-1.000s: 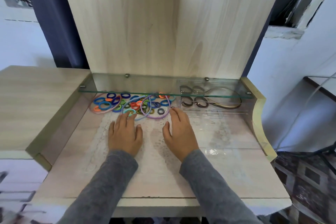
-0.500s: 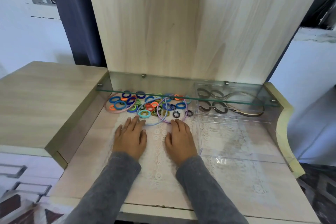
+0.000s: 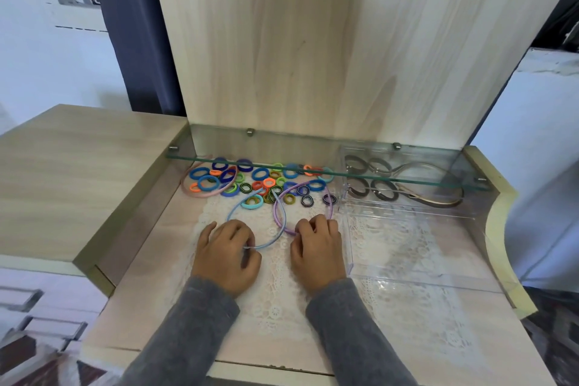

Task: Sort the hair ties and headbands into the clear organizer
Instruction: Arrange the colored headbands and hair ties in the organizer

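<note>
A home room; wooden dressing table [image 3: 94, 185], lace runner [image 3: 275, 301], glass shelf [image 3: 282, 147], dark curtain [image 3: 134, 41] behind.

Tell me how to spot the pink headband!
Look under the left end of the glass shelf, at the pile of hair ties. The pink headband curves around blue ties at its left edge. It lies untouched; the left hand holds the blue headband, the right hand the purple headband.

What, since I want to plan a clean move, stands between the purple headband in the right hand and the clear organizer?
Nothing visible lies between them. The right hand grips the purple headband right beside the clear organizer; only its own left wall must be cleared. The glass shelf overhangs just the back compartments.
</note>
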